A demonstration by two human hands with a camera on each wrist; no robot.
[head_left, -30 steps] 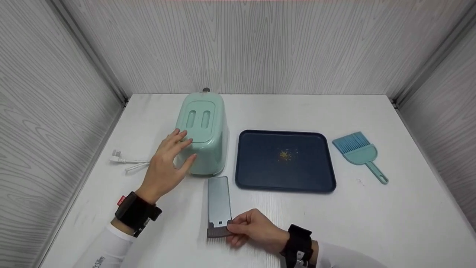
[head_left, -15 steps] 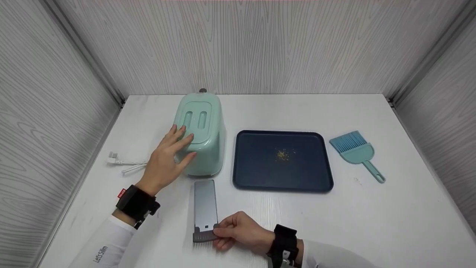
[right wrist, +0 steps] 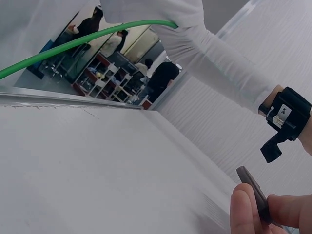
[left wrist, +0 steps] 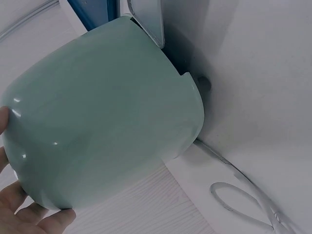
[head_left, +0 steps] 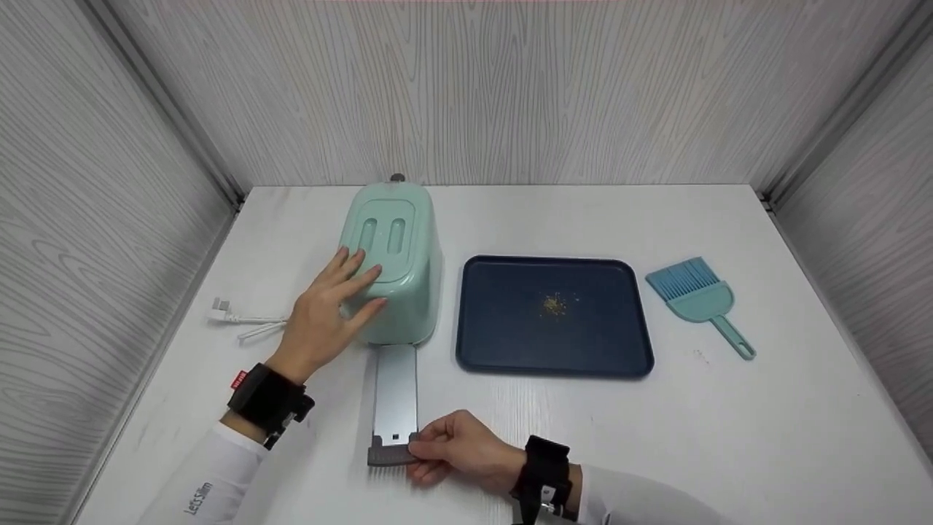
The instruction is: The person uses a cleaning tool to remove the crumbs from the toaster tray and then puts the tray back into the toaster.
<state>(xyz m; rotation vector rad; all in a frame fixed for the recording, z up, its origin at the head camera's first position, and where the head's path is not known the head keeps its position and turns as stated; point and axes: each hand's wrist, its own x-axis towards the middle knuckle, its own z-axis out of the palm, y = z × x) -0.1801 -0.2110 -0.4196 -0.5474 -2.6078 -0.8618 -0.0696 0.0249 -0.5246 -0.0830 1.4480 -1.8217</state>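
A mint green toaster (head_left: 401,313) with a lid on top stands at the left of the table. My left hand (head_left: 315,321) rests on its near left corner with spread fingers; in the left wrist view the fingertips touch the toaster body (left wrist: 107,107). My right hand (head_left: 466,448) pinches the dark grey end of a long metal crumb tray (head_left: 396,394) between thumb and fingers. The tray's far end meets the bottom of the toaster's near side, and its tip is hidden there. In the left wrist view the tray (left wrist: 152,22) lies against the toaster's lower edge.
A dark blue serving tray (head_left: 510,335) with yellowish crumbs (head_left: 554,304) lies right of the toaster. Farther right is a teal dustpan-style brush (head_left: 703,295). A white power cord (head_left: 255,319) lies left of the toaster. Wood-grain panels enclose the back and sides.
My right hand has moved the crumb tray left, then forward, so its far end now meets the toaster's base. My left hand has stayed on the toaster.
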